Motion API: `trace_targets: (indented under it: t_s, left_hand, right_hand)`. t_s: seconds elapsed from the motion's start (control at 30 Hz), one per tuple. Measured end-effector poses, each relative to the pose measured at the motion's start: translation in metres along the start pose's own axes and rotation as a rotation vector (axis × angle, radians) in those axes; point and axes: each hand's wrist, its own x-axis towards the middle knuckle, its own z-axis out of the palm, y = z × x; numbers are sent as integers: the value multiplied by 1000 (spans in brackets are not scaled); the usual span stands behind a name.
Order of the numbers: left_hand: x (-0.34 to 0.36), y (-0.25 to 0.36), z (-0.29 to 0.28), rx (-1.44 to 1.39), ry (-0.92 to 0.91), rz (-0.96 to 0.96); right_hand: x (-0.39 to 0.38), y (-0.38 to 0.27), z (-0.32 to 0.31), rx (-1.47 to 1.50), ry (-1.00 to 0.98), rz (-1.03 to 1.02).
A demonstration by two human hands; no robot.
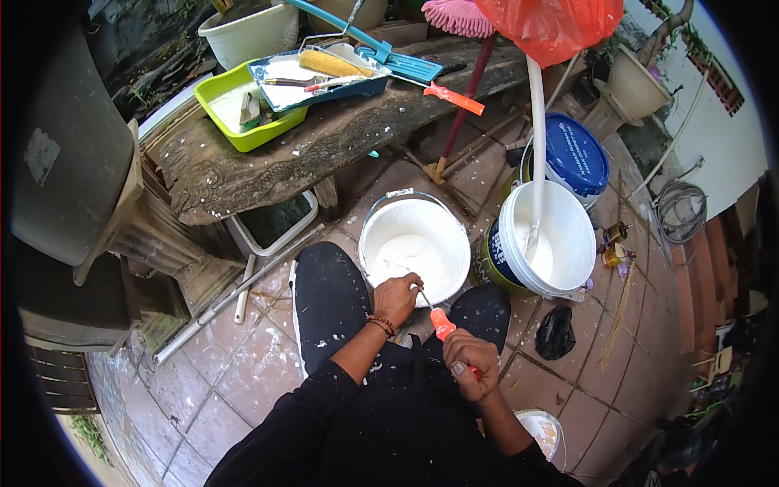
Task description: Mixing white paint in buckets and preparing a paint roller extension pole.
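The right grip (472,364) is wrapped firmly around the orange handle (442,323), while just ahead and to its left the left grip (396,299) appears pinched on the attached thin metal rod (427,299), probably to hold it steady. Rod and left grip meet over the near edge of the white bucket (453,243), set directly ahead between the knees (329,284), likely so drips fall inside; farther ahead-left, the wooden surface (235,174) carries the blue tray (357,96).

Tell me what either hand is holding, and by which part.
The right hand grips a tool by its orange handle. The left hand is at its metal rod; whether it grips there, I can't tell.
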Motion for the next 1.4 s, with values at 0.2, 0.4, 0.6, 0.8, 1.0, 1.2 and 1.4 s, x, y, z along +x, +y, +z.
trace_targets:
  t_s: [0.2, 0.4, 0.6, 0.8, 1.0, 1.2, 1.4]
  left_hand:
    - [-7, 6, -4, 56, -24, 38]
    - [-24, 22, -7, 23, -27, 107]
    - [-20, 36, 0, -122, 31, 202]
    - [3, 33, 4, -100, -23, 315]
    - [-3, 22, 18, 8, -112, 363]
    - [-23, 18, 20, -11, -169, 342]
    - [-39, 47, 18, -40, -229, 360]
  right_hand:
    - [10, -12, -7, 0, -37, 15]
    - [15, -33, -8, 107, 405, 66]
    - [-9, -45, -34, 113, 632, 21]
    - [-41, -68, -54, -797, 432, 458]
    - [-47, -89, -62, -947, 162, 728]
    - [-35, -105, -68, -871, -78, 1147]
    - [-11, -140, -94, -906, -177, 1272]
